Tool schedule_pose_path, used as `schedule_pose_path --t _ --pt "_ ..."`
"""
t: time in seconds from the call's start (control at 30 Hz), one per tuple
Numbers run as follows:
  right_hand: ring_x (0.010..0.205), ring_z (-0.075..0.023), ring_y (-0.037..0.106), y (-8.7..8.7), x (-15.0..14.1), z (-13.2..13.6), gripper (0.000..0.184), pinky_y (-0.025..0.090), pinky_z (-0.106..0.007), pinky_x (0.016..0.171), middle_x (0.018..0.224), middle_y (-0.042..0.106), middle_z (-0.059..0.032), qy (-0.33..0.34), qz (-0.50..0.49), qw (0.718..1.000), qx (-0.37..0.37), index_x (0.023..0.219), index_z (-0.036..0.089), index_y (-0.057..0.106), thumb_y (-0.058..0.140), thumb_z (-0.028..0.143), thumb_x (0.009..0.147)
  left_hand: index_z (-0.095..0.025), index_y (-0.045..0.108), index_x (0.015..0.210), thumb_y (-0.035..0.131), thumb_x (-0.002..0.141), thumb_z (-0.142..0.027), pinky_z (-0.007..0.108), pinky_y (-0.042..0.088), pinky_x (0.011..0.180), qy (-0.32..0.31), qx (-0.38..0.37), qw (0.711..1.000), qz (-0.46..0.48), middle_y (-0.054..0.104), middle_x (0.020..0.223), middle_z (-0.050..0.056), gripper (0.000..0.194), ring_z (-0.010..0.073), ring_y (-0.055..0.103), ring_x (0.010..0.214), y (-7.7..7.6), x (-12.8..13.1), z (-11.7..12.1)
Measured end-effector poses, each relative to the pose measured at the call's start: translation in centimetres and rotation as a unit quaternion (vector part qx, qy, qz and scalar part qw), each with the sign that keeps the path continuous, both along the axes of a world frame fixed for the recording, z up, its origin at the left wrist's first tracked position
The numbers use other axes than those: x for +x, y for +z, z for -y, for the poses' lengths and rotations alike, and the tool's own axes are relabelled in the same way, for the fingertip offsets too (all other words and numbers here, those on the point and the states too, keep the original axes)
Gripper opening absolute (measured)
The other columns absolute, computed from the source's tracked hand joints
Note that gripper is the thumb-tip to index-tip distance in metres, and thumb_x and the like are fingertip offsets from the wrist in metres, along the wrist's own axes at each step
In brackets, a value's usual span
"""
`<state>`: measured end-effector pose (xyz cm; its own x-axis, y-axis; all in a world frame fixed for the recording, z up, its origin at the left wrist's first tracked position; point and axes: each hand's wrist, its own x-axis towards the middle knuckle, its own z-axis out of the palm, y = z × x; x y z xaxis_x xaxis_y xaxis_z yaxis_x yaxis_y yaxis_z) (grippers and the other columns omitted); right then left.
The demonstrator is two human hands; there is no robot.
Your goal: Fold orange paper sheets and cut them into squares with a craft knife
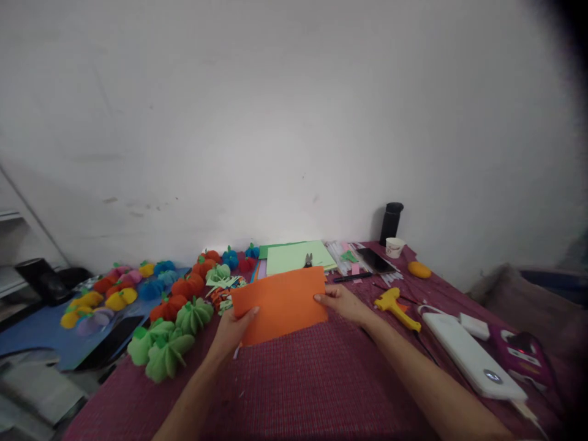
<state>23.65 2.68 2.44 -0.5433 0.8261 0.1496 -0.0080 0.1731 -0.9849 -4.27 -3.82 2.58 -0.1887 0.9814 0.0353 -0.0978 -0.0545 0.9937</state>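
Note:
An orange sheet (282,306), which looks like felt or craft paper, is held up just above the table, tilted slightly. My left hand (236,331) grips its left edge, thumb in front and fingers behind. On the right edge, my right hand (342,303) pinches the sheet in the same way. Behind it lie light green sheets (294,254) with a darker green one under them. The tips of a small dark tool (309,260) show over the orange sheet's top edge; its lower part is hidden.
Felt pumpkins (168,355) in several colours crowd the left side. A yellow glue gun (397,309), white power bank (473,355), purple power strip (521,358), phone (375,260), paper cup (394,247) and black bottle (391,223) are at right. Paper scraps (225,291) lie left of centre.

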Motion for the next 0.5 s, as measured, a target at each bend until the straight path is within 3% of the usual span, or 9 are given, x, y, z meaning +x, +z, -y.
schedule_pose_path --t 0.2,0.33,0.5 --pt "0.066 -0.0172 0.062 -1.7 -0.1 -0.4 0.04 0.047 -0.031 0.066 0.073 0.067 -0.0024 -0.027 -0.028 0.997 -0.06 0.081 0.014 0.064 0.065 0.052 0.067 -0.009 0.068 0.09 0.077 0.059 -0.037 0.036 0.053 0.073 -0.111 -0.066 0.991 0.036 0.07 0.089 0.013 0.043 0.0237 0.067 0.074 0.3 0.0 -1.1" --pt "0.075 -0.0189 0.063 -1.3 0.0 -0.5 0.039 0.048 -0.033 0.073 0.084 0.069 -0.0044 -0.062 -0.054 0.996 -0.027 0.087 0.014 0.065 0.064 0.05 0.07 -0.012 0.069 0.089 0.079 0.055 -0.034 0.034 0.052 0.075 -0.096 -0.036 0.995 -0.001 0.071 0.091 0.009 0.042 0.0231 0.066 0.08 -0.3 0.0 -1.6" --pt "0.089 -0.0223 0.063 -3.1 0.5 -0.7 0.038 0.045 -0.038 0.085 0.091 0.069 -0.0052 0.066 0.032 0.997 -0.034 0.091 0.015 0.067 0.067 0.045 0.067 -0.013 0.071 0.085 0.078 0.054 -0.032 0.037 0.052 0.072 -0.105 -0.033 0.991 -0.071 0.071 0.08 0.006 0.037 0.0247 0.066 0.075 -2.1 -1.2 -0.3"
